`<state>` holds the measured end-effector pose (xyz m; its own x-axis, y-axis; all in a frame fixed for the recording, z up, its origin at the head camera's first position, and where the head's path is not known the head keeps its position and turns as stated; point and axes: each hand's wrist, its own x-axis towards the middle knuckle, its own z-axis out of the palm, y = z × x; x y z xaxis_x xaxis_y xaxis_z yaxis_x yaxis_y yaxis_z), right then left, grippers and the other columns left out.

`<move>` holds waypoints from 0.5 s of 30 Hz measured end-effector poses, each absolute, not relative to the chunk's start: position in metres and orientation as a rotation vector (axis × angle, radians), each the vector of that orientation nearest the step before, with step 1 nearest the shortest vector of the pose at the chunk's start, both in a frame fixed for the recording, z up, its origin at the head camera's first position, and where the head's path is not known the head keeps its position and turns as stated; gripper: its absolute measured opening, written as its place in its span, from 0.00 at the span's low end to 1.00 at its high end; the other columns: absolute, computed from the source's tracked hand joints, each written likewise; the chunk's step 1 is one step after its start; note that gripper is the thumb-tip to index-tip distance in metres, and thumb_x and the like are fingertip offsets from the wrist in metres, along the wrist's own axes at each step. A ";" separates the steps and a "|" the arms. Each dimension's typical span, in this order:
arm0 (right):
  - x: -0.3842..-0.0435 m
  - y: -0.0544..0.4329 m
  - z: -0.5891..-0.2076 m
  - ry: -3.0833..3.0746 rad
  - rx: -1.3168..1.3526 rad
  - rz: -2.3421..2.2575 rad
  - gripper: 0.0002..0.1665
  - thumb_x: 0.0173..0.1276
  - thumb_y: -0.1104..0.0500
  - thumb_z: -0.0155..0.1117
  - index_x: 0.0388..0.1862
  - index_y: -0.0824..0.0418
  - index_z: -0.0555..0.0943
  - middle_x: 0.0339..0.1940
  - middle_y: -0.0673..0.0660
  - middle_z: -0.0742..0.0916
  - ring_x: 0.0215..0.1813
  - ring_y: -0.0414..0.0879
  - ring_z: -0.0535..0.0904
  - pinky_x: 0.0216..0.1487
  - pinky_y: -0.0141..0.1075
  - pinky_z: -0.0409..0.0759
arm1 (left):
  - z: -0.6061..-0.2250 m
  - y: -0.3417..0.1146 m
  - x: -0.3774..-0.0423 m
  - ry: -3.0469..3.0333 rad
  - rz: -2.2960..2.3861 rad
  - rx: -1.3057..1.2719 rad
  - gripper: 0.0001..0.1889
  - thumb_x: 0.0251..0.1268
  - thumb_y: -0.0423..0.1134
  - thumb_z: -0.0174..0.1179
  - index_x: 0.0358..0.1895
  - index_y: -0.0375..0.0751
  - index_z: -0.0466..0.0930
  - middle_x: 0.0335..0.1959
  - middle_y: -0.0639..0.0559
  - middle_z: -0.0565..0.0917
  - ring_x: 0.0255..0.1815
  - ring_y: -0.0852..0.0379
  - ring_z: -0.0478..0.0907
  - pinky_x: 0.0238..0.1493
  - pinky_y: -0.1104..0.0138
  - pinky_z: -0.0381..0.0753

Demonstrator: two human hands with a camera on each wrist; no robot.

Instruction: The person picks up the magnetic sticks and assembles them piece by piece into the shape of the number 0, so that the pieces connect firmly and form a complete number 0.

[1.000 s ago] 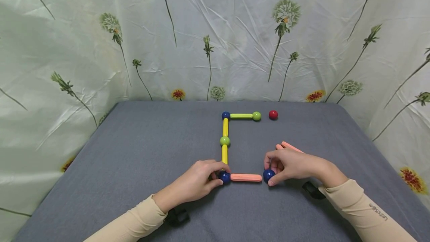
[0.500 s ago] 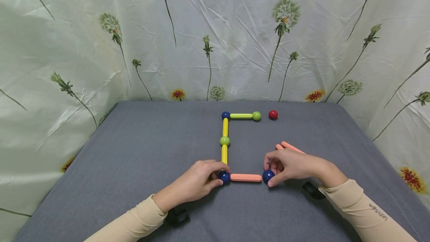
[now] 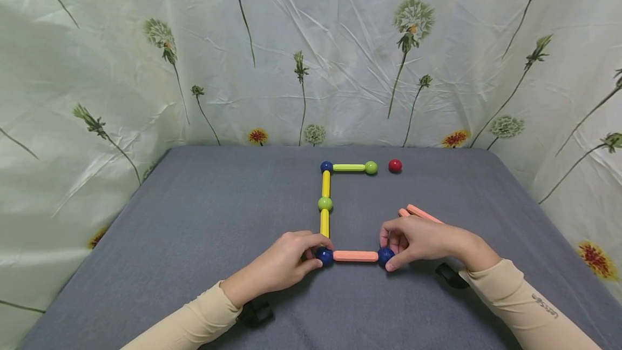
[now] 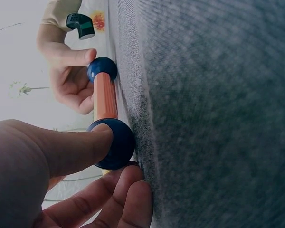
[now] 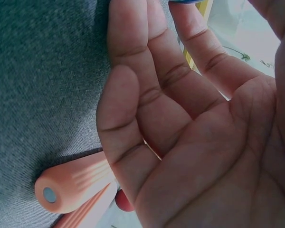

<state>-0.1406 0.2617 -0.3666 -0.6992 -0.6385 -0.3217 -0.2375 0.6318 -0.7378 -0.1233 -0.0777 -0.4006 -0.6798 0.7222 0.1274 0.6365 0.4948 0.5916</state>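
My left hand (image 3: 286, 258) pinches a blue ball (image 3: 324, 256) at the near left corner of a figure made of rods and balls. From that ball an orange rod (image 3: 356, 256) runs right to another blue ball (image 3: 386, 256), and the two touch. Thumb and fingers of my right hand (image 3: 418, 242) pinch this right-hand ball. A yellow rod (image 3: 324, 223) leads away from the left ball to a green ball (image 3: 325, 204). Beyond it come a second yellow rod (image 3: 326, 183), a far blue ball (image 3: 326, 167), a green rod (image 3: 349, 167) and an end green ball (image 3: 371, 167).
A loose red ball (image 3: 395, 166) lies right of the end green ball. Two more orange rods (image 3: 423, 213) lie behind my right hand, partly hidden by it. Grey cloth (image 3: 233, 204) covers the table, and a flowered curtain (image 3: 272, 69) hangs behind.
My right hand has moved slightly left with its blue ball, closing the small gap to the orange rod's end. My left hand has stayed in place.
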 end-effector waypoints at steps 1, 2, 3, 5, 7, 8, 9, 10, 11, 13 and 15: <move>-0.140 0.262 -0.367 2.277 -0.685 -0.919 0.20 0.65 0.50 0.83 0.45 0.55 0.81 0.33 0.49 0.83 0.32 0.39 0.79 0.35 0.30 0.76 | -0.400 -0.077 -0.123 2.594 0.936 1.182 0.16 0.72 0.33 0.71 0.59 0.48 0.86 0.46 0.57 0.88 0.38 0.69 0.76 0.42 0.74 0.80; -0.141 0.262 -0.367 2.277 -0.688 -0.917 0.20 0.65 0.50 0.83 0.45 0.55 0.81 0.33 0.49 0.83 0.32 0.39 0.79 0.35 0.30 0.76 | -0.400 -0.077 -0.123 2.595 0.933 1.179 0.16 0.72 0.33 0.71 0.59 0.48 0.86 0.46 0.57 0.87 0.38 0.69 0.76 0.42 0.74 0.80; -0.141 0.262 -0.367 2.279 -0.690 -0.915 0.20 0.65 0.50 0.83 0.45 0.55 0.81 0.33 0.49 0.83 0.32 0.39 0.79 0.35 0.30 0.76 | -0.400 -0.077 -0.123 2.595 0.931 1.172 0.16 0.72 0.33 0.71 0.60 0.48 0.86 0.46 0.57 0.87 0.38 0.69 0.76 0.42 0.74 0.80; -0.141 0.263 -0.367 2.284 -0.687 -0.906 0.20 0.65 0.49 0.83 0.45 0.54 0.81 0.33 0.49 0.83 0.32 0.39 0.79 0.35 0.30 0.76 | -0.400 -0.077 -0.123 2.596 0.928 1.168 0.16 0.72 0.34 0.71 0.60 0.49 0.86 0.47 0.57 0.88 0.38 0.69 0.77 0.43 0.74 0.81; -0.141 0.263 -0.367 2.288 -0.684 -0.899 0.20 0.65 0.49 0.83 0.45 0.54 0.81 0.33 0.49 0.83 0.32 0.39 0.79 0.35 0.30 0.76 | -0.399 -0.077 -0.122 2.597 0.933 1.181 0.16 0.72 0.33 0.71 0.60 0.48 0.86 0.47 0.57 0.88 0.39 0.69 0.77 0.43 0.74 0.81; -0.141 0.264 -0.368 2.290 -0.681 -0.896 0.20 0.65 0.49 0.83 0.45 0.54 0.81 0.33 0.49 0.83 0.32 0.39 0.79 0.35 0.30 0.76 | -0.399 -0.077 -0.122 2.598 0.936 1.190 0.16 0.72 0.33 0.71 0.59 0.48 0.86 0.47 0.56 0.88 0.39 0.69 0.77 0.43 0.73 0.81; -0.141 0.264 -0.368 2.290 -0.682 -0.894 0.20 0.65 0.49 0.83 0.45 0.54 0.81 0.33 0.49 0.83 0.32 0.39 0.79 0.35 0.30 0.76 | -0.399 -0.077 -0.122 2.597 0.937 1.196 0.16 0.72 0.32 0.71 0.59 0.48 0.86 0.47 0.56 0.88 0.39 0.69 0.77 0.43 0.74 0.81; -0.141 0.264 -0.367 2.292 -0.678 -0.893 0.20 0.65 0.49 0.83 0.45 0.53 0.81 0.33 0.49 0.83 0.32 0.39 0.79 0.35 0.30 0.76 | -0.399 -0.077 -0.122 2.598 0.939 1.203 0.16 0.72 0.32 0.71 0.59 0.48 0.86 0.47 0.56 0.88 0.39 0.69 0.77 0.43 0.73 0.81; -0.141 0.265 -0.367 2.290 -0.679 -0.896 0.20 0.65 0.49 0.83 0.45 0.54 0.81 0.33 0.49 0.84 0.32 0.39 0.79 0.36 0.30 0.76 | -0.400 -0.077 -0.122 2.600 0.939 1.210 0.16 0.72 0.32 0.71 0.59 0.48 0.86 0.46 0.56 0.88 0.39 0.69 0.77 0.42 0.73 0.81; -0.141 0.266 -0.366 2.288 -0.672 -0.905 0.20 0.66 0.49 0.82 0.46 0.54 0.81 0.33 0.49 0.84 0.32 0.39 0.79 0.35 0.30 0.76 | -0.399 -0.078 -0.122 2.601 0.938 1.216 0.16 0.72 0.32 0.71 0.59 0.48 0.86 0.46 0.56 0.88 0.39 0.69 0.77 0.42 0.74 0.81; -0.141 0.269 -0.363 2.290 -0.673 -0.916 0.20 0.68 0.49 0.81 0.48 0.56 0.81 0.32 0.49 0.85 0.31 0.39 0.79 0.35 0.31 0.76 | -0.399 -0.078 -0.122 2.606 0.935 1.214 0.16 0.72 0.32 0.71 0.59 0.48 0.86 0.46 0.56 0.87 0.39 0.69 0.77 0.43 0.74 0.81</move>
